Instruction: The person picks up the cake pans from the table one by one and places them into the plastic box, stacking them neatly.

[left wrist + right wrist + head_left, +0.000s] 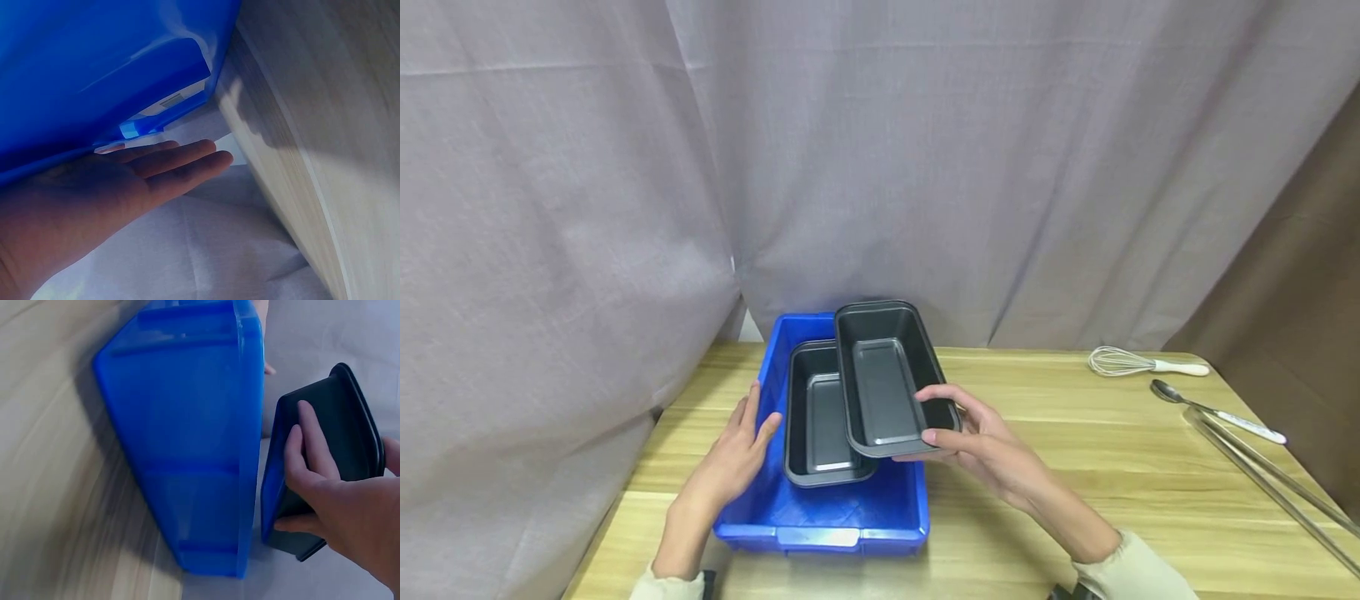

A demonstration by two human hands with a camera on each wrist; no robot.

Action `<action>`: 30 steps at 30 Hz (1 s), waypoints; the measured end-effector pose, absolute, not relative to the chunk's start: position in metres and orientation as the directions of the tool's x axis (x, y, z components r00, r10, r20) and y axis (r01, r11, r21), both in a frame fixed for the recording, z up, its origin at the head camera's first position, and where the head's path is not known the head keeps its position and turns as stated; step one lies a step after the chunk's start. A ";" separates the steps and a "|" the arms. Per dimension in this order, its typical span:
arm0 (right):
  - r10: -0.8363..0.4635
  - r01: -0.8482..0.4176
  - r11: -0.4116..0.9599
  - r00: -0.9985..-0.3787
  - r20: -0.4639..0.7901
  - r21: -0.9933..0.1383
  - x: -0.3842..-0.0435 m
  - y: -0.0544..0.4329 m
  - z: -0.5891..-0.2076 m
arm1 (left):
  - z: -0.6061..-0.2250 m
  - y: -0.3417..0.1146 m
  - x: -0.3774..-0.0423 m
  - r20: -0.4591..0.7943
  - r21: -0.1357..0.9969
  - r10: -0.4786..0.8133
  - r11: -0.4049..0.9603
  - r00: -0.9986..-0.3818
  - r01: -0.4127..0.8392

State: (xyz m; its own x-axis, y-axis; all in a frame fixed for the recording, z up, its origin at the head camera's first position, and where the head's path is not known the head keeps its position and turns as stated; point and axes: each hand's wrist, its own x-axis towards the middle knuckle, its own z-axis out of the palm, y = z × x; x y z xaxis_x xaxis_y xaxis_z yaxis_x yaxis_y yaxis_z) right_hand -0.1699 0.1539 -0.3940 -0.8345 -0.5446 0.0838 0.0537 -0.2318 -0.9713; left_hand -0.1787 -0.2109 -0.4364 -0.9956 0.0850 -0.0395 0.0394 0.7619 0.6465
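My right hand (996, 454) grips a dark grey loaf pan (880, 387) by its near right corner, thumb and forefinger over the rim. In the right wrist view, other fingers spread against the outside of this pan (340, 425), above the bin's rim. A second loaf pan (823, 421) lies inside the blue plastic bin (850, 533), partly hidden under the held one. At the bin's left rim my left hand (730, 458) rests with straight fingers. The left wrist view shows this hand (125, 184) along the bin's outer wall (75, 81).
On the right of the wooden table (1030, 517) lie a whisk (1123, 362) with a white handle, a spoon (1217, 412) and a long shiny metal object (1262, 475) cut off by the frame. A grey curtain (925, 167) hangs behind the table.
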 end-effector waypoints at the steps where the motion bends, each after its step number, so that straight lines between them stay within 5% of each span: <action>1: -0.551 0.061 -0.233 -0.831 0.080 -0.970 -0.172 0.149 -0.394 | -0.436 -0.211 -0.179 -0.039 0.646 0.084 0.762 -0.996 0.039; 13: -0.626 0.163 -0.202 -0.780 -0.001 -0.966 -0.189 0.106 -0.403 | -0.438 -0.212 -0.179 -0.022 0.652 0.092 0.756 -0.995 0.055; 30: -0.519 0.125 -0.070 -0.852 -0.071 -0.990 -0.189 0.062 -0.416 | -0.436 -0.213 -0.179 -0.058 0.659 0.087 0.752 -0.995 0.028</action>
State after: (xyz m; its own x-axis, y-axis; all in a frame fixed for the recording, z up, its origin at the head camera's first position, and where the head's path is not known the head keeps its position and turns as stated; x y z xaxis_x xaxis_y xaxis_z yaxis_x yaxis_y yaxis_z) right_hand -0.1892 0.0622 -0.4162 -0.8520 -0.5187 -0.0709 0.1247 -0.0696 -0.9898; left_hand -0.1789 -0.2127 -0.4355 -0.9945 0.0871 -0.0576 0.0277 0.7518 0.6589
